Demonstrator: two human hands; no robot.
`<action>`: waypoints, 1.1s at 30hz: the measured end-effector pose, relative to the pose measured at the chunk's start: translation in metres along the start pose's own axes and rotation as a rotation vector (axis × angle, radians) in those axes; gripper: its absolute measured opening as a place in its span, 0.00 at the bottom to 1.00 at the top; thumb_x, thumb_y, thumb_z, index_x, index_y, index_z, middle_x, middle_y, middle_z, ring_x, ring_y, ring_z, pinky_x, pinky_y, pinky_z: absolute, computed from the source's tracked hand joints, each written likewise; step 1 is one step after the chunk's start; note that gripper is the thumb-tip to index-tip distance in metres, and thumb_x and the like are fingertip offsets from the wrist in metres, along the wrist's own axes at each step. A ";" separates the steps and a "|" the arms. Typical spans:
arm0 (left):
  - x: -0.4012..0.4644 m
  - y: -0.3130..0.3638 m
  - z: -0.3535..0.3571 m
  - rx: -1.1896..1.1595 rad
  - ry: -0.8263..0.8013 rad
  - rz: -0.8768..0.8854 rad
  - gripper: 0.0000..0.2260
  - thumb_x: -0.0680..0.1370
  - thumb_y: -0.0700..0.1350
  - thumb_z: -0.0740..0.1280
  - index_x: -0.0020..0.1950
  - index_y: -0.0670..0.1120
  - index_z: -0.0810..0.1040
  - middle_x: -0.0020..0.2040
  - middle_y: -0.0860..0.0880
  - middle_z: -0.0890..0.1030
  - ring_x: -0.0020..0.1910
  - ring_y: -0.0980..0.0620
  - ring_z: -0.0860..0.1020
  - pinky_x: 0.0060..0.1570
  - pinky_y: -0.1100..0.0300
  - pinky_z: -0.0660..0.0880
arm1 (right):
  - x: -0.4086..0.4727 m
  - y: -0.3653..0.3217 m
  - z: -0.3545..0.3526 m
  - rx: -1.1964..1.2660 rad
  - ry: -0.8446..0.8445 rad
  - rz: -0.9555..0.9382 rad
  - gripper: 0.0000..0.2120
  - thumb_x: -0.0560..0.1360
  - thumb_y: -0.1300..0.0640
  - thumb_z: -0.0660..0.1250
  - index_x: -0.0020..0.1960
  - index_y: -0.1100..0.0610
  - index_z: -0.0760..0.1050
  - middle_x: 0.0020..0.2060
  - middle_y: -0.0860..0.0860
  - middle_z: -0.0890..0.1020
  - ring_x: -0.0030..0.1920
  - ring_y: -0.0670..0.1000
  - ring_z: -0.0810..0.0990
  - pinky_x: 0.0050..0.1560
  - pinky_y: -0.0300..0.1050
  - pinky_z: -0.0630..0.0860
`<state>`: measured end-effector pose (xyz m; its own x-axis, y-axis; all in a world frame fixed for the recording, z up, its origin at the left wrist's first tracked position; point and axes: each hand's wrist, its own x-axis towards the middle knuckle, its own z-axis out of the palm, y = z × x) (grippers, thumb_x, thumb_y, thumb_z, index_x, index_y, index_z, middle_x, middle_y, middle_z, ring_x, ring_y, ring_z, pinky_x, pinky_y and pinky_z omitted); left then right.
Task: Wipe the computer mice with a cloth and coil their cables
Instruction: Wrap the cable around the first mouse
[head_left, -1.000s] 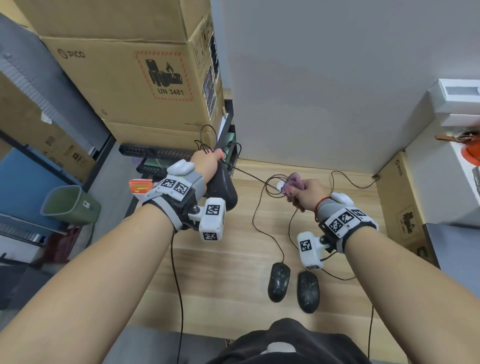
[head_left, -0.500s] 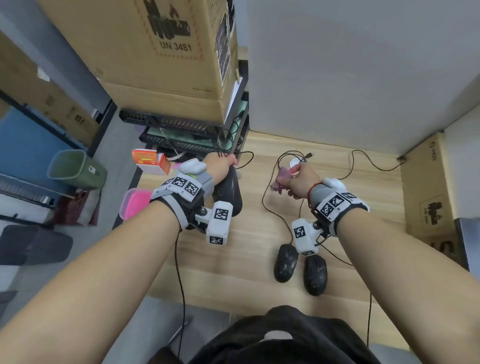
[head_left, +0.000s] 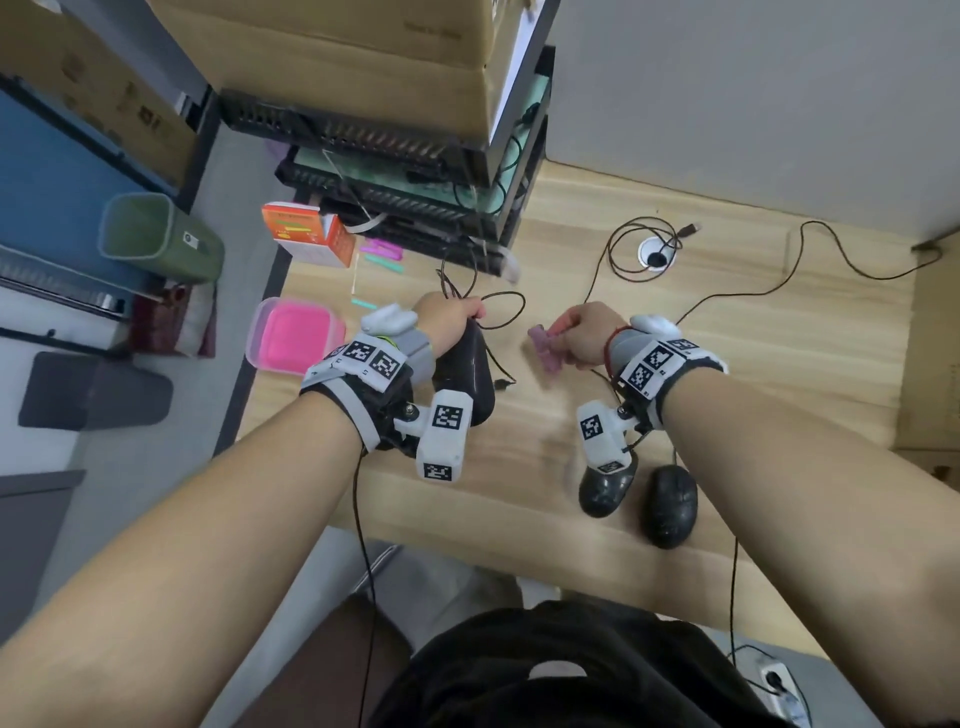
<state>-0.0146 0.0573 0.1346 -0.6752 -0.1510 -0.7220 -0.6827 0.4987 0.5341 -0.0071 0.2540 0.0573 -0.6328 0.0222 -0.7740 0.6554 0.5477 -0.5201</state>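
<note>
Item: your left hand (head_left: 448, 321), forearm reaching forward, fingers curled round a black mouse (head_left: 467, 379) and its bunched cable (head_left: 488, 306), held near the desk's (head_left: 779, 364) left edge. Item: your right hand (head_left: 587, 332), fingers pinching a pink cloth (head_left: 544, 349) mid-desk. Item: two more mice (head_left: 670, 506) lying by the near edge.

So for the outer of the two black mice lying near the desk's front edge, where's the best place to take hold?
Take the outer mouse across its long flanks, from above. It lies flat on the desk, hump up, its length running front to back. The neighbouring mouse lies close on one side, so that finger gets little room.
</note>
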 end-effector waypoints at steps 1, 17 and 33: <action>0.001 -0.002 0.001 -0.005 -0.003 -0.009 0.07 0.75 0.43 0.68 0.39 0.43 0.74 0.33 0.48 0.73 0.31 0.48 0.72 0.31 0.60 0.67 | 0.000 0.005 0.003 -0.076 -0.020 0.018 0.06 0.70 0.56 0.71 0.47 0.55 0.81 0.38 0.51 0.86 0.41 0.52 0.83 0.47 0.48 0.81; -0.020 0.030 0.001 -0.060 -0.012 0.207 0.09 0.76 0.48 0.68 0.37 0.49 0.80 0.32 0.51 0.76 0.32 0.51 0.74 0.32 0.61 0.69 | -0.057 -0.053 -0.010 0.293 -0.002 -0.379 0.15 0.82 0.50 0.56 0.46 0.57 0.76 0.41 0.51 0.81 0.36 0.51 0.79 0.39 0.44 0.77; -0.112 0.123 -0.011 -0.077 -0.069 0.508 0.13 0.75 0.53 0.73 0.38 0.44 0.79 0.38 0.47 0.80 0.39 0.48 0.77 0.49 0.54 0.75 | -0.162 -0.081 -0.110 0.329 0.517 -0.615 0.07 0.75 0.66 0.66 0.52 0.61 0.79 0.34 0.49 0.76 0.33 0.46 0.74 0.42 0.42 0.75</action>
<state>-0.0254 0.1259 0.2862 -0.9085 0.1515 -0.3894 -0.2943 0.4297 0.8537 -0.0027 0.2978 0.2648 -0.9696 0.2224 -0.1018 0.1710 0.3190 -0.9322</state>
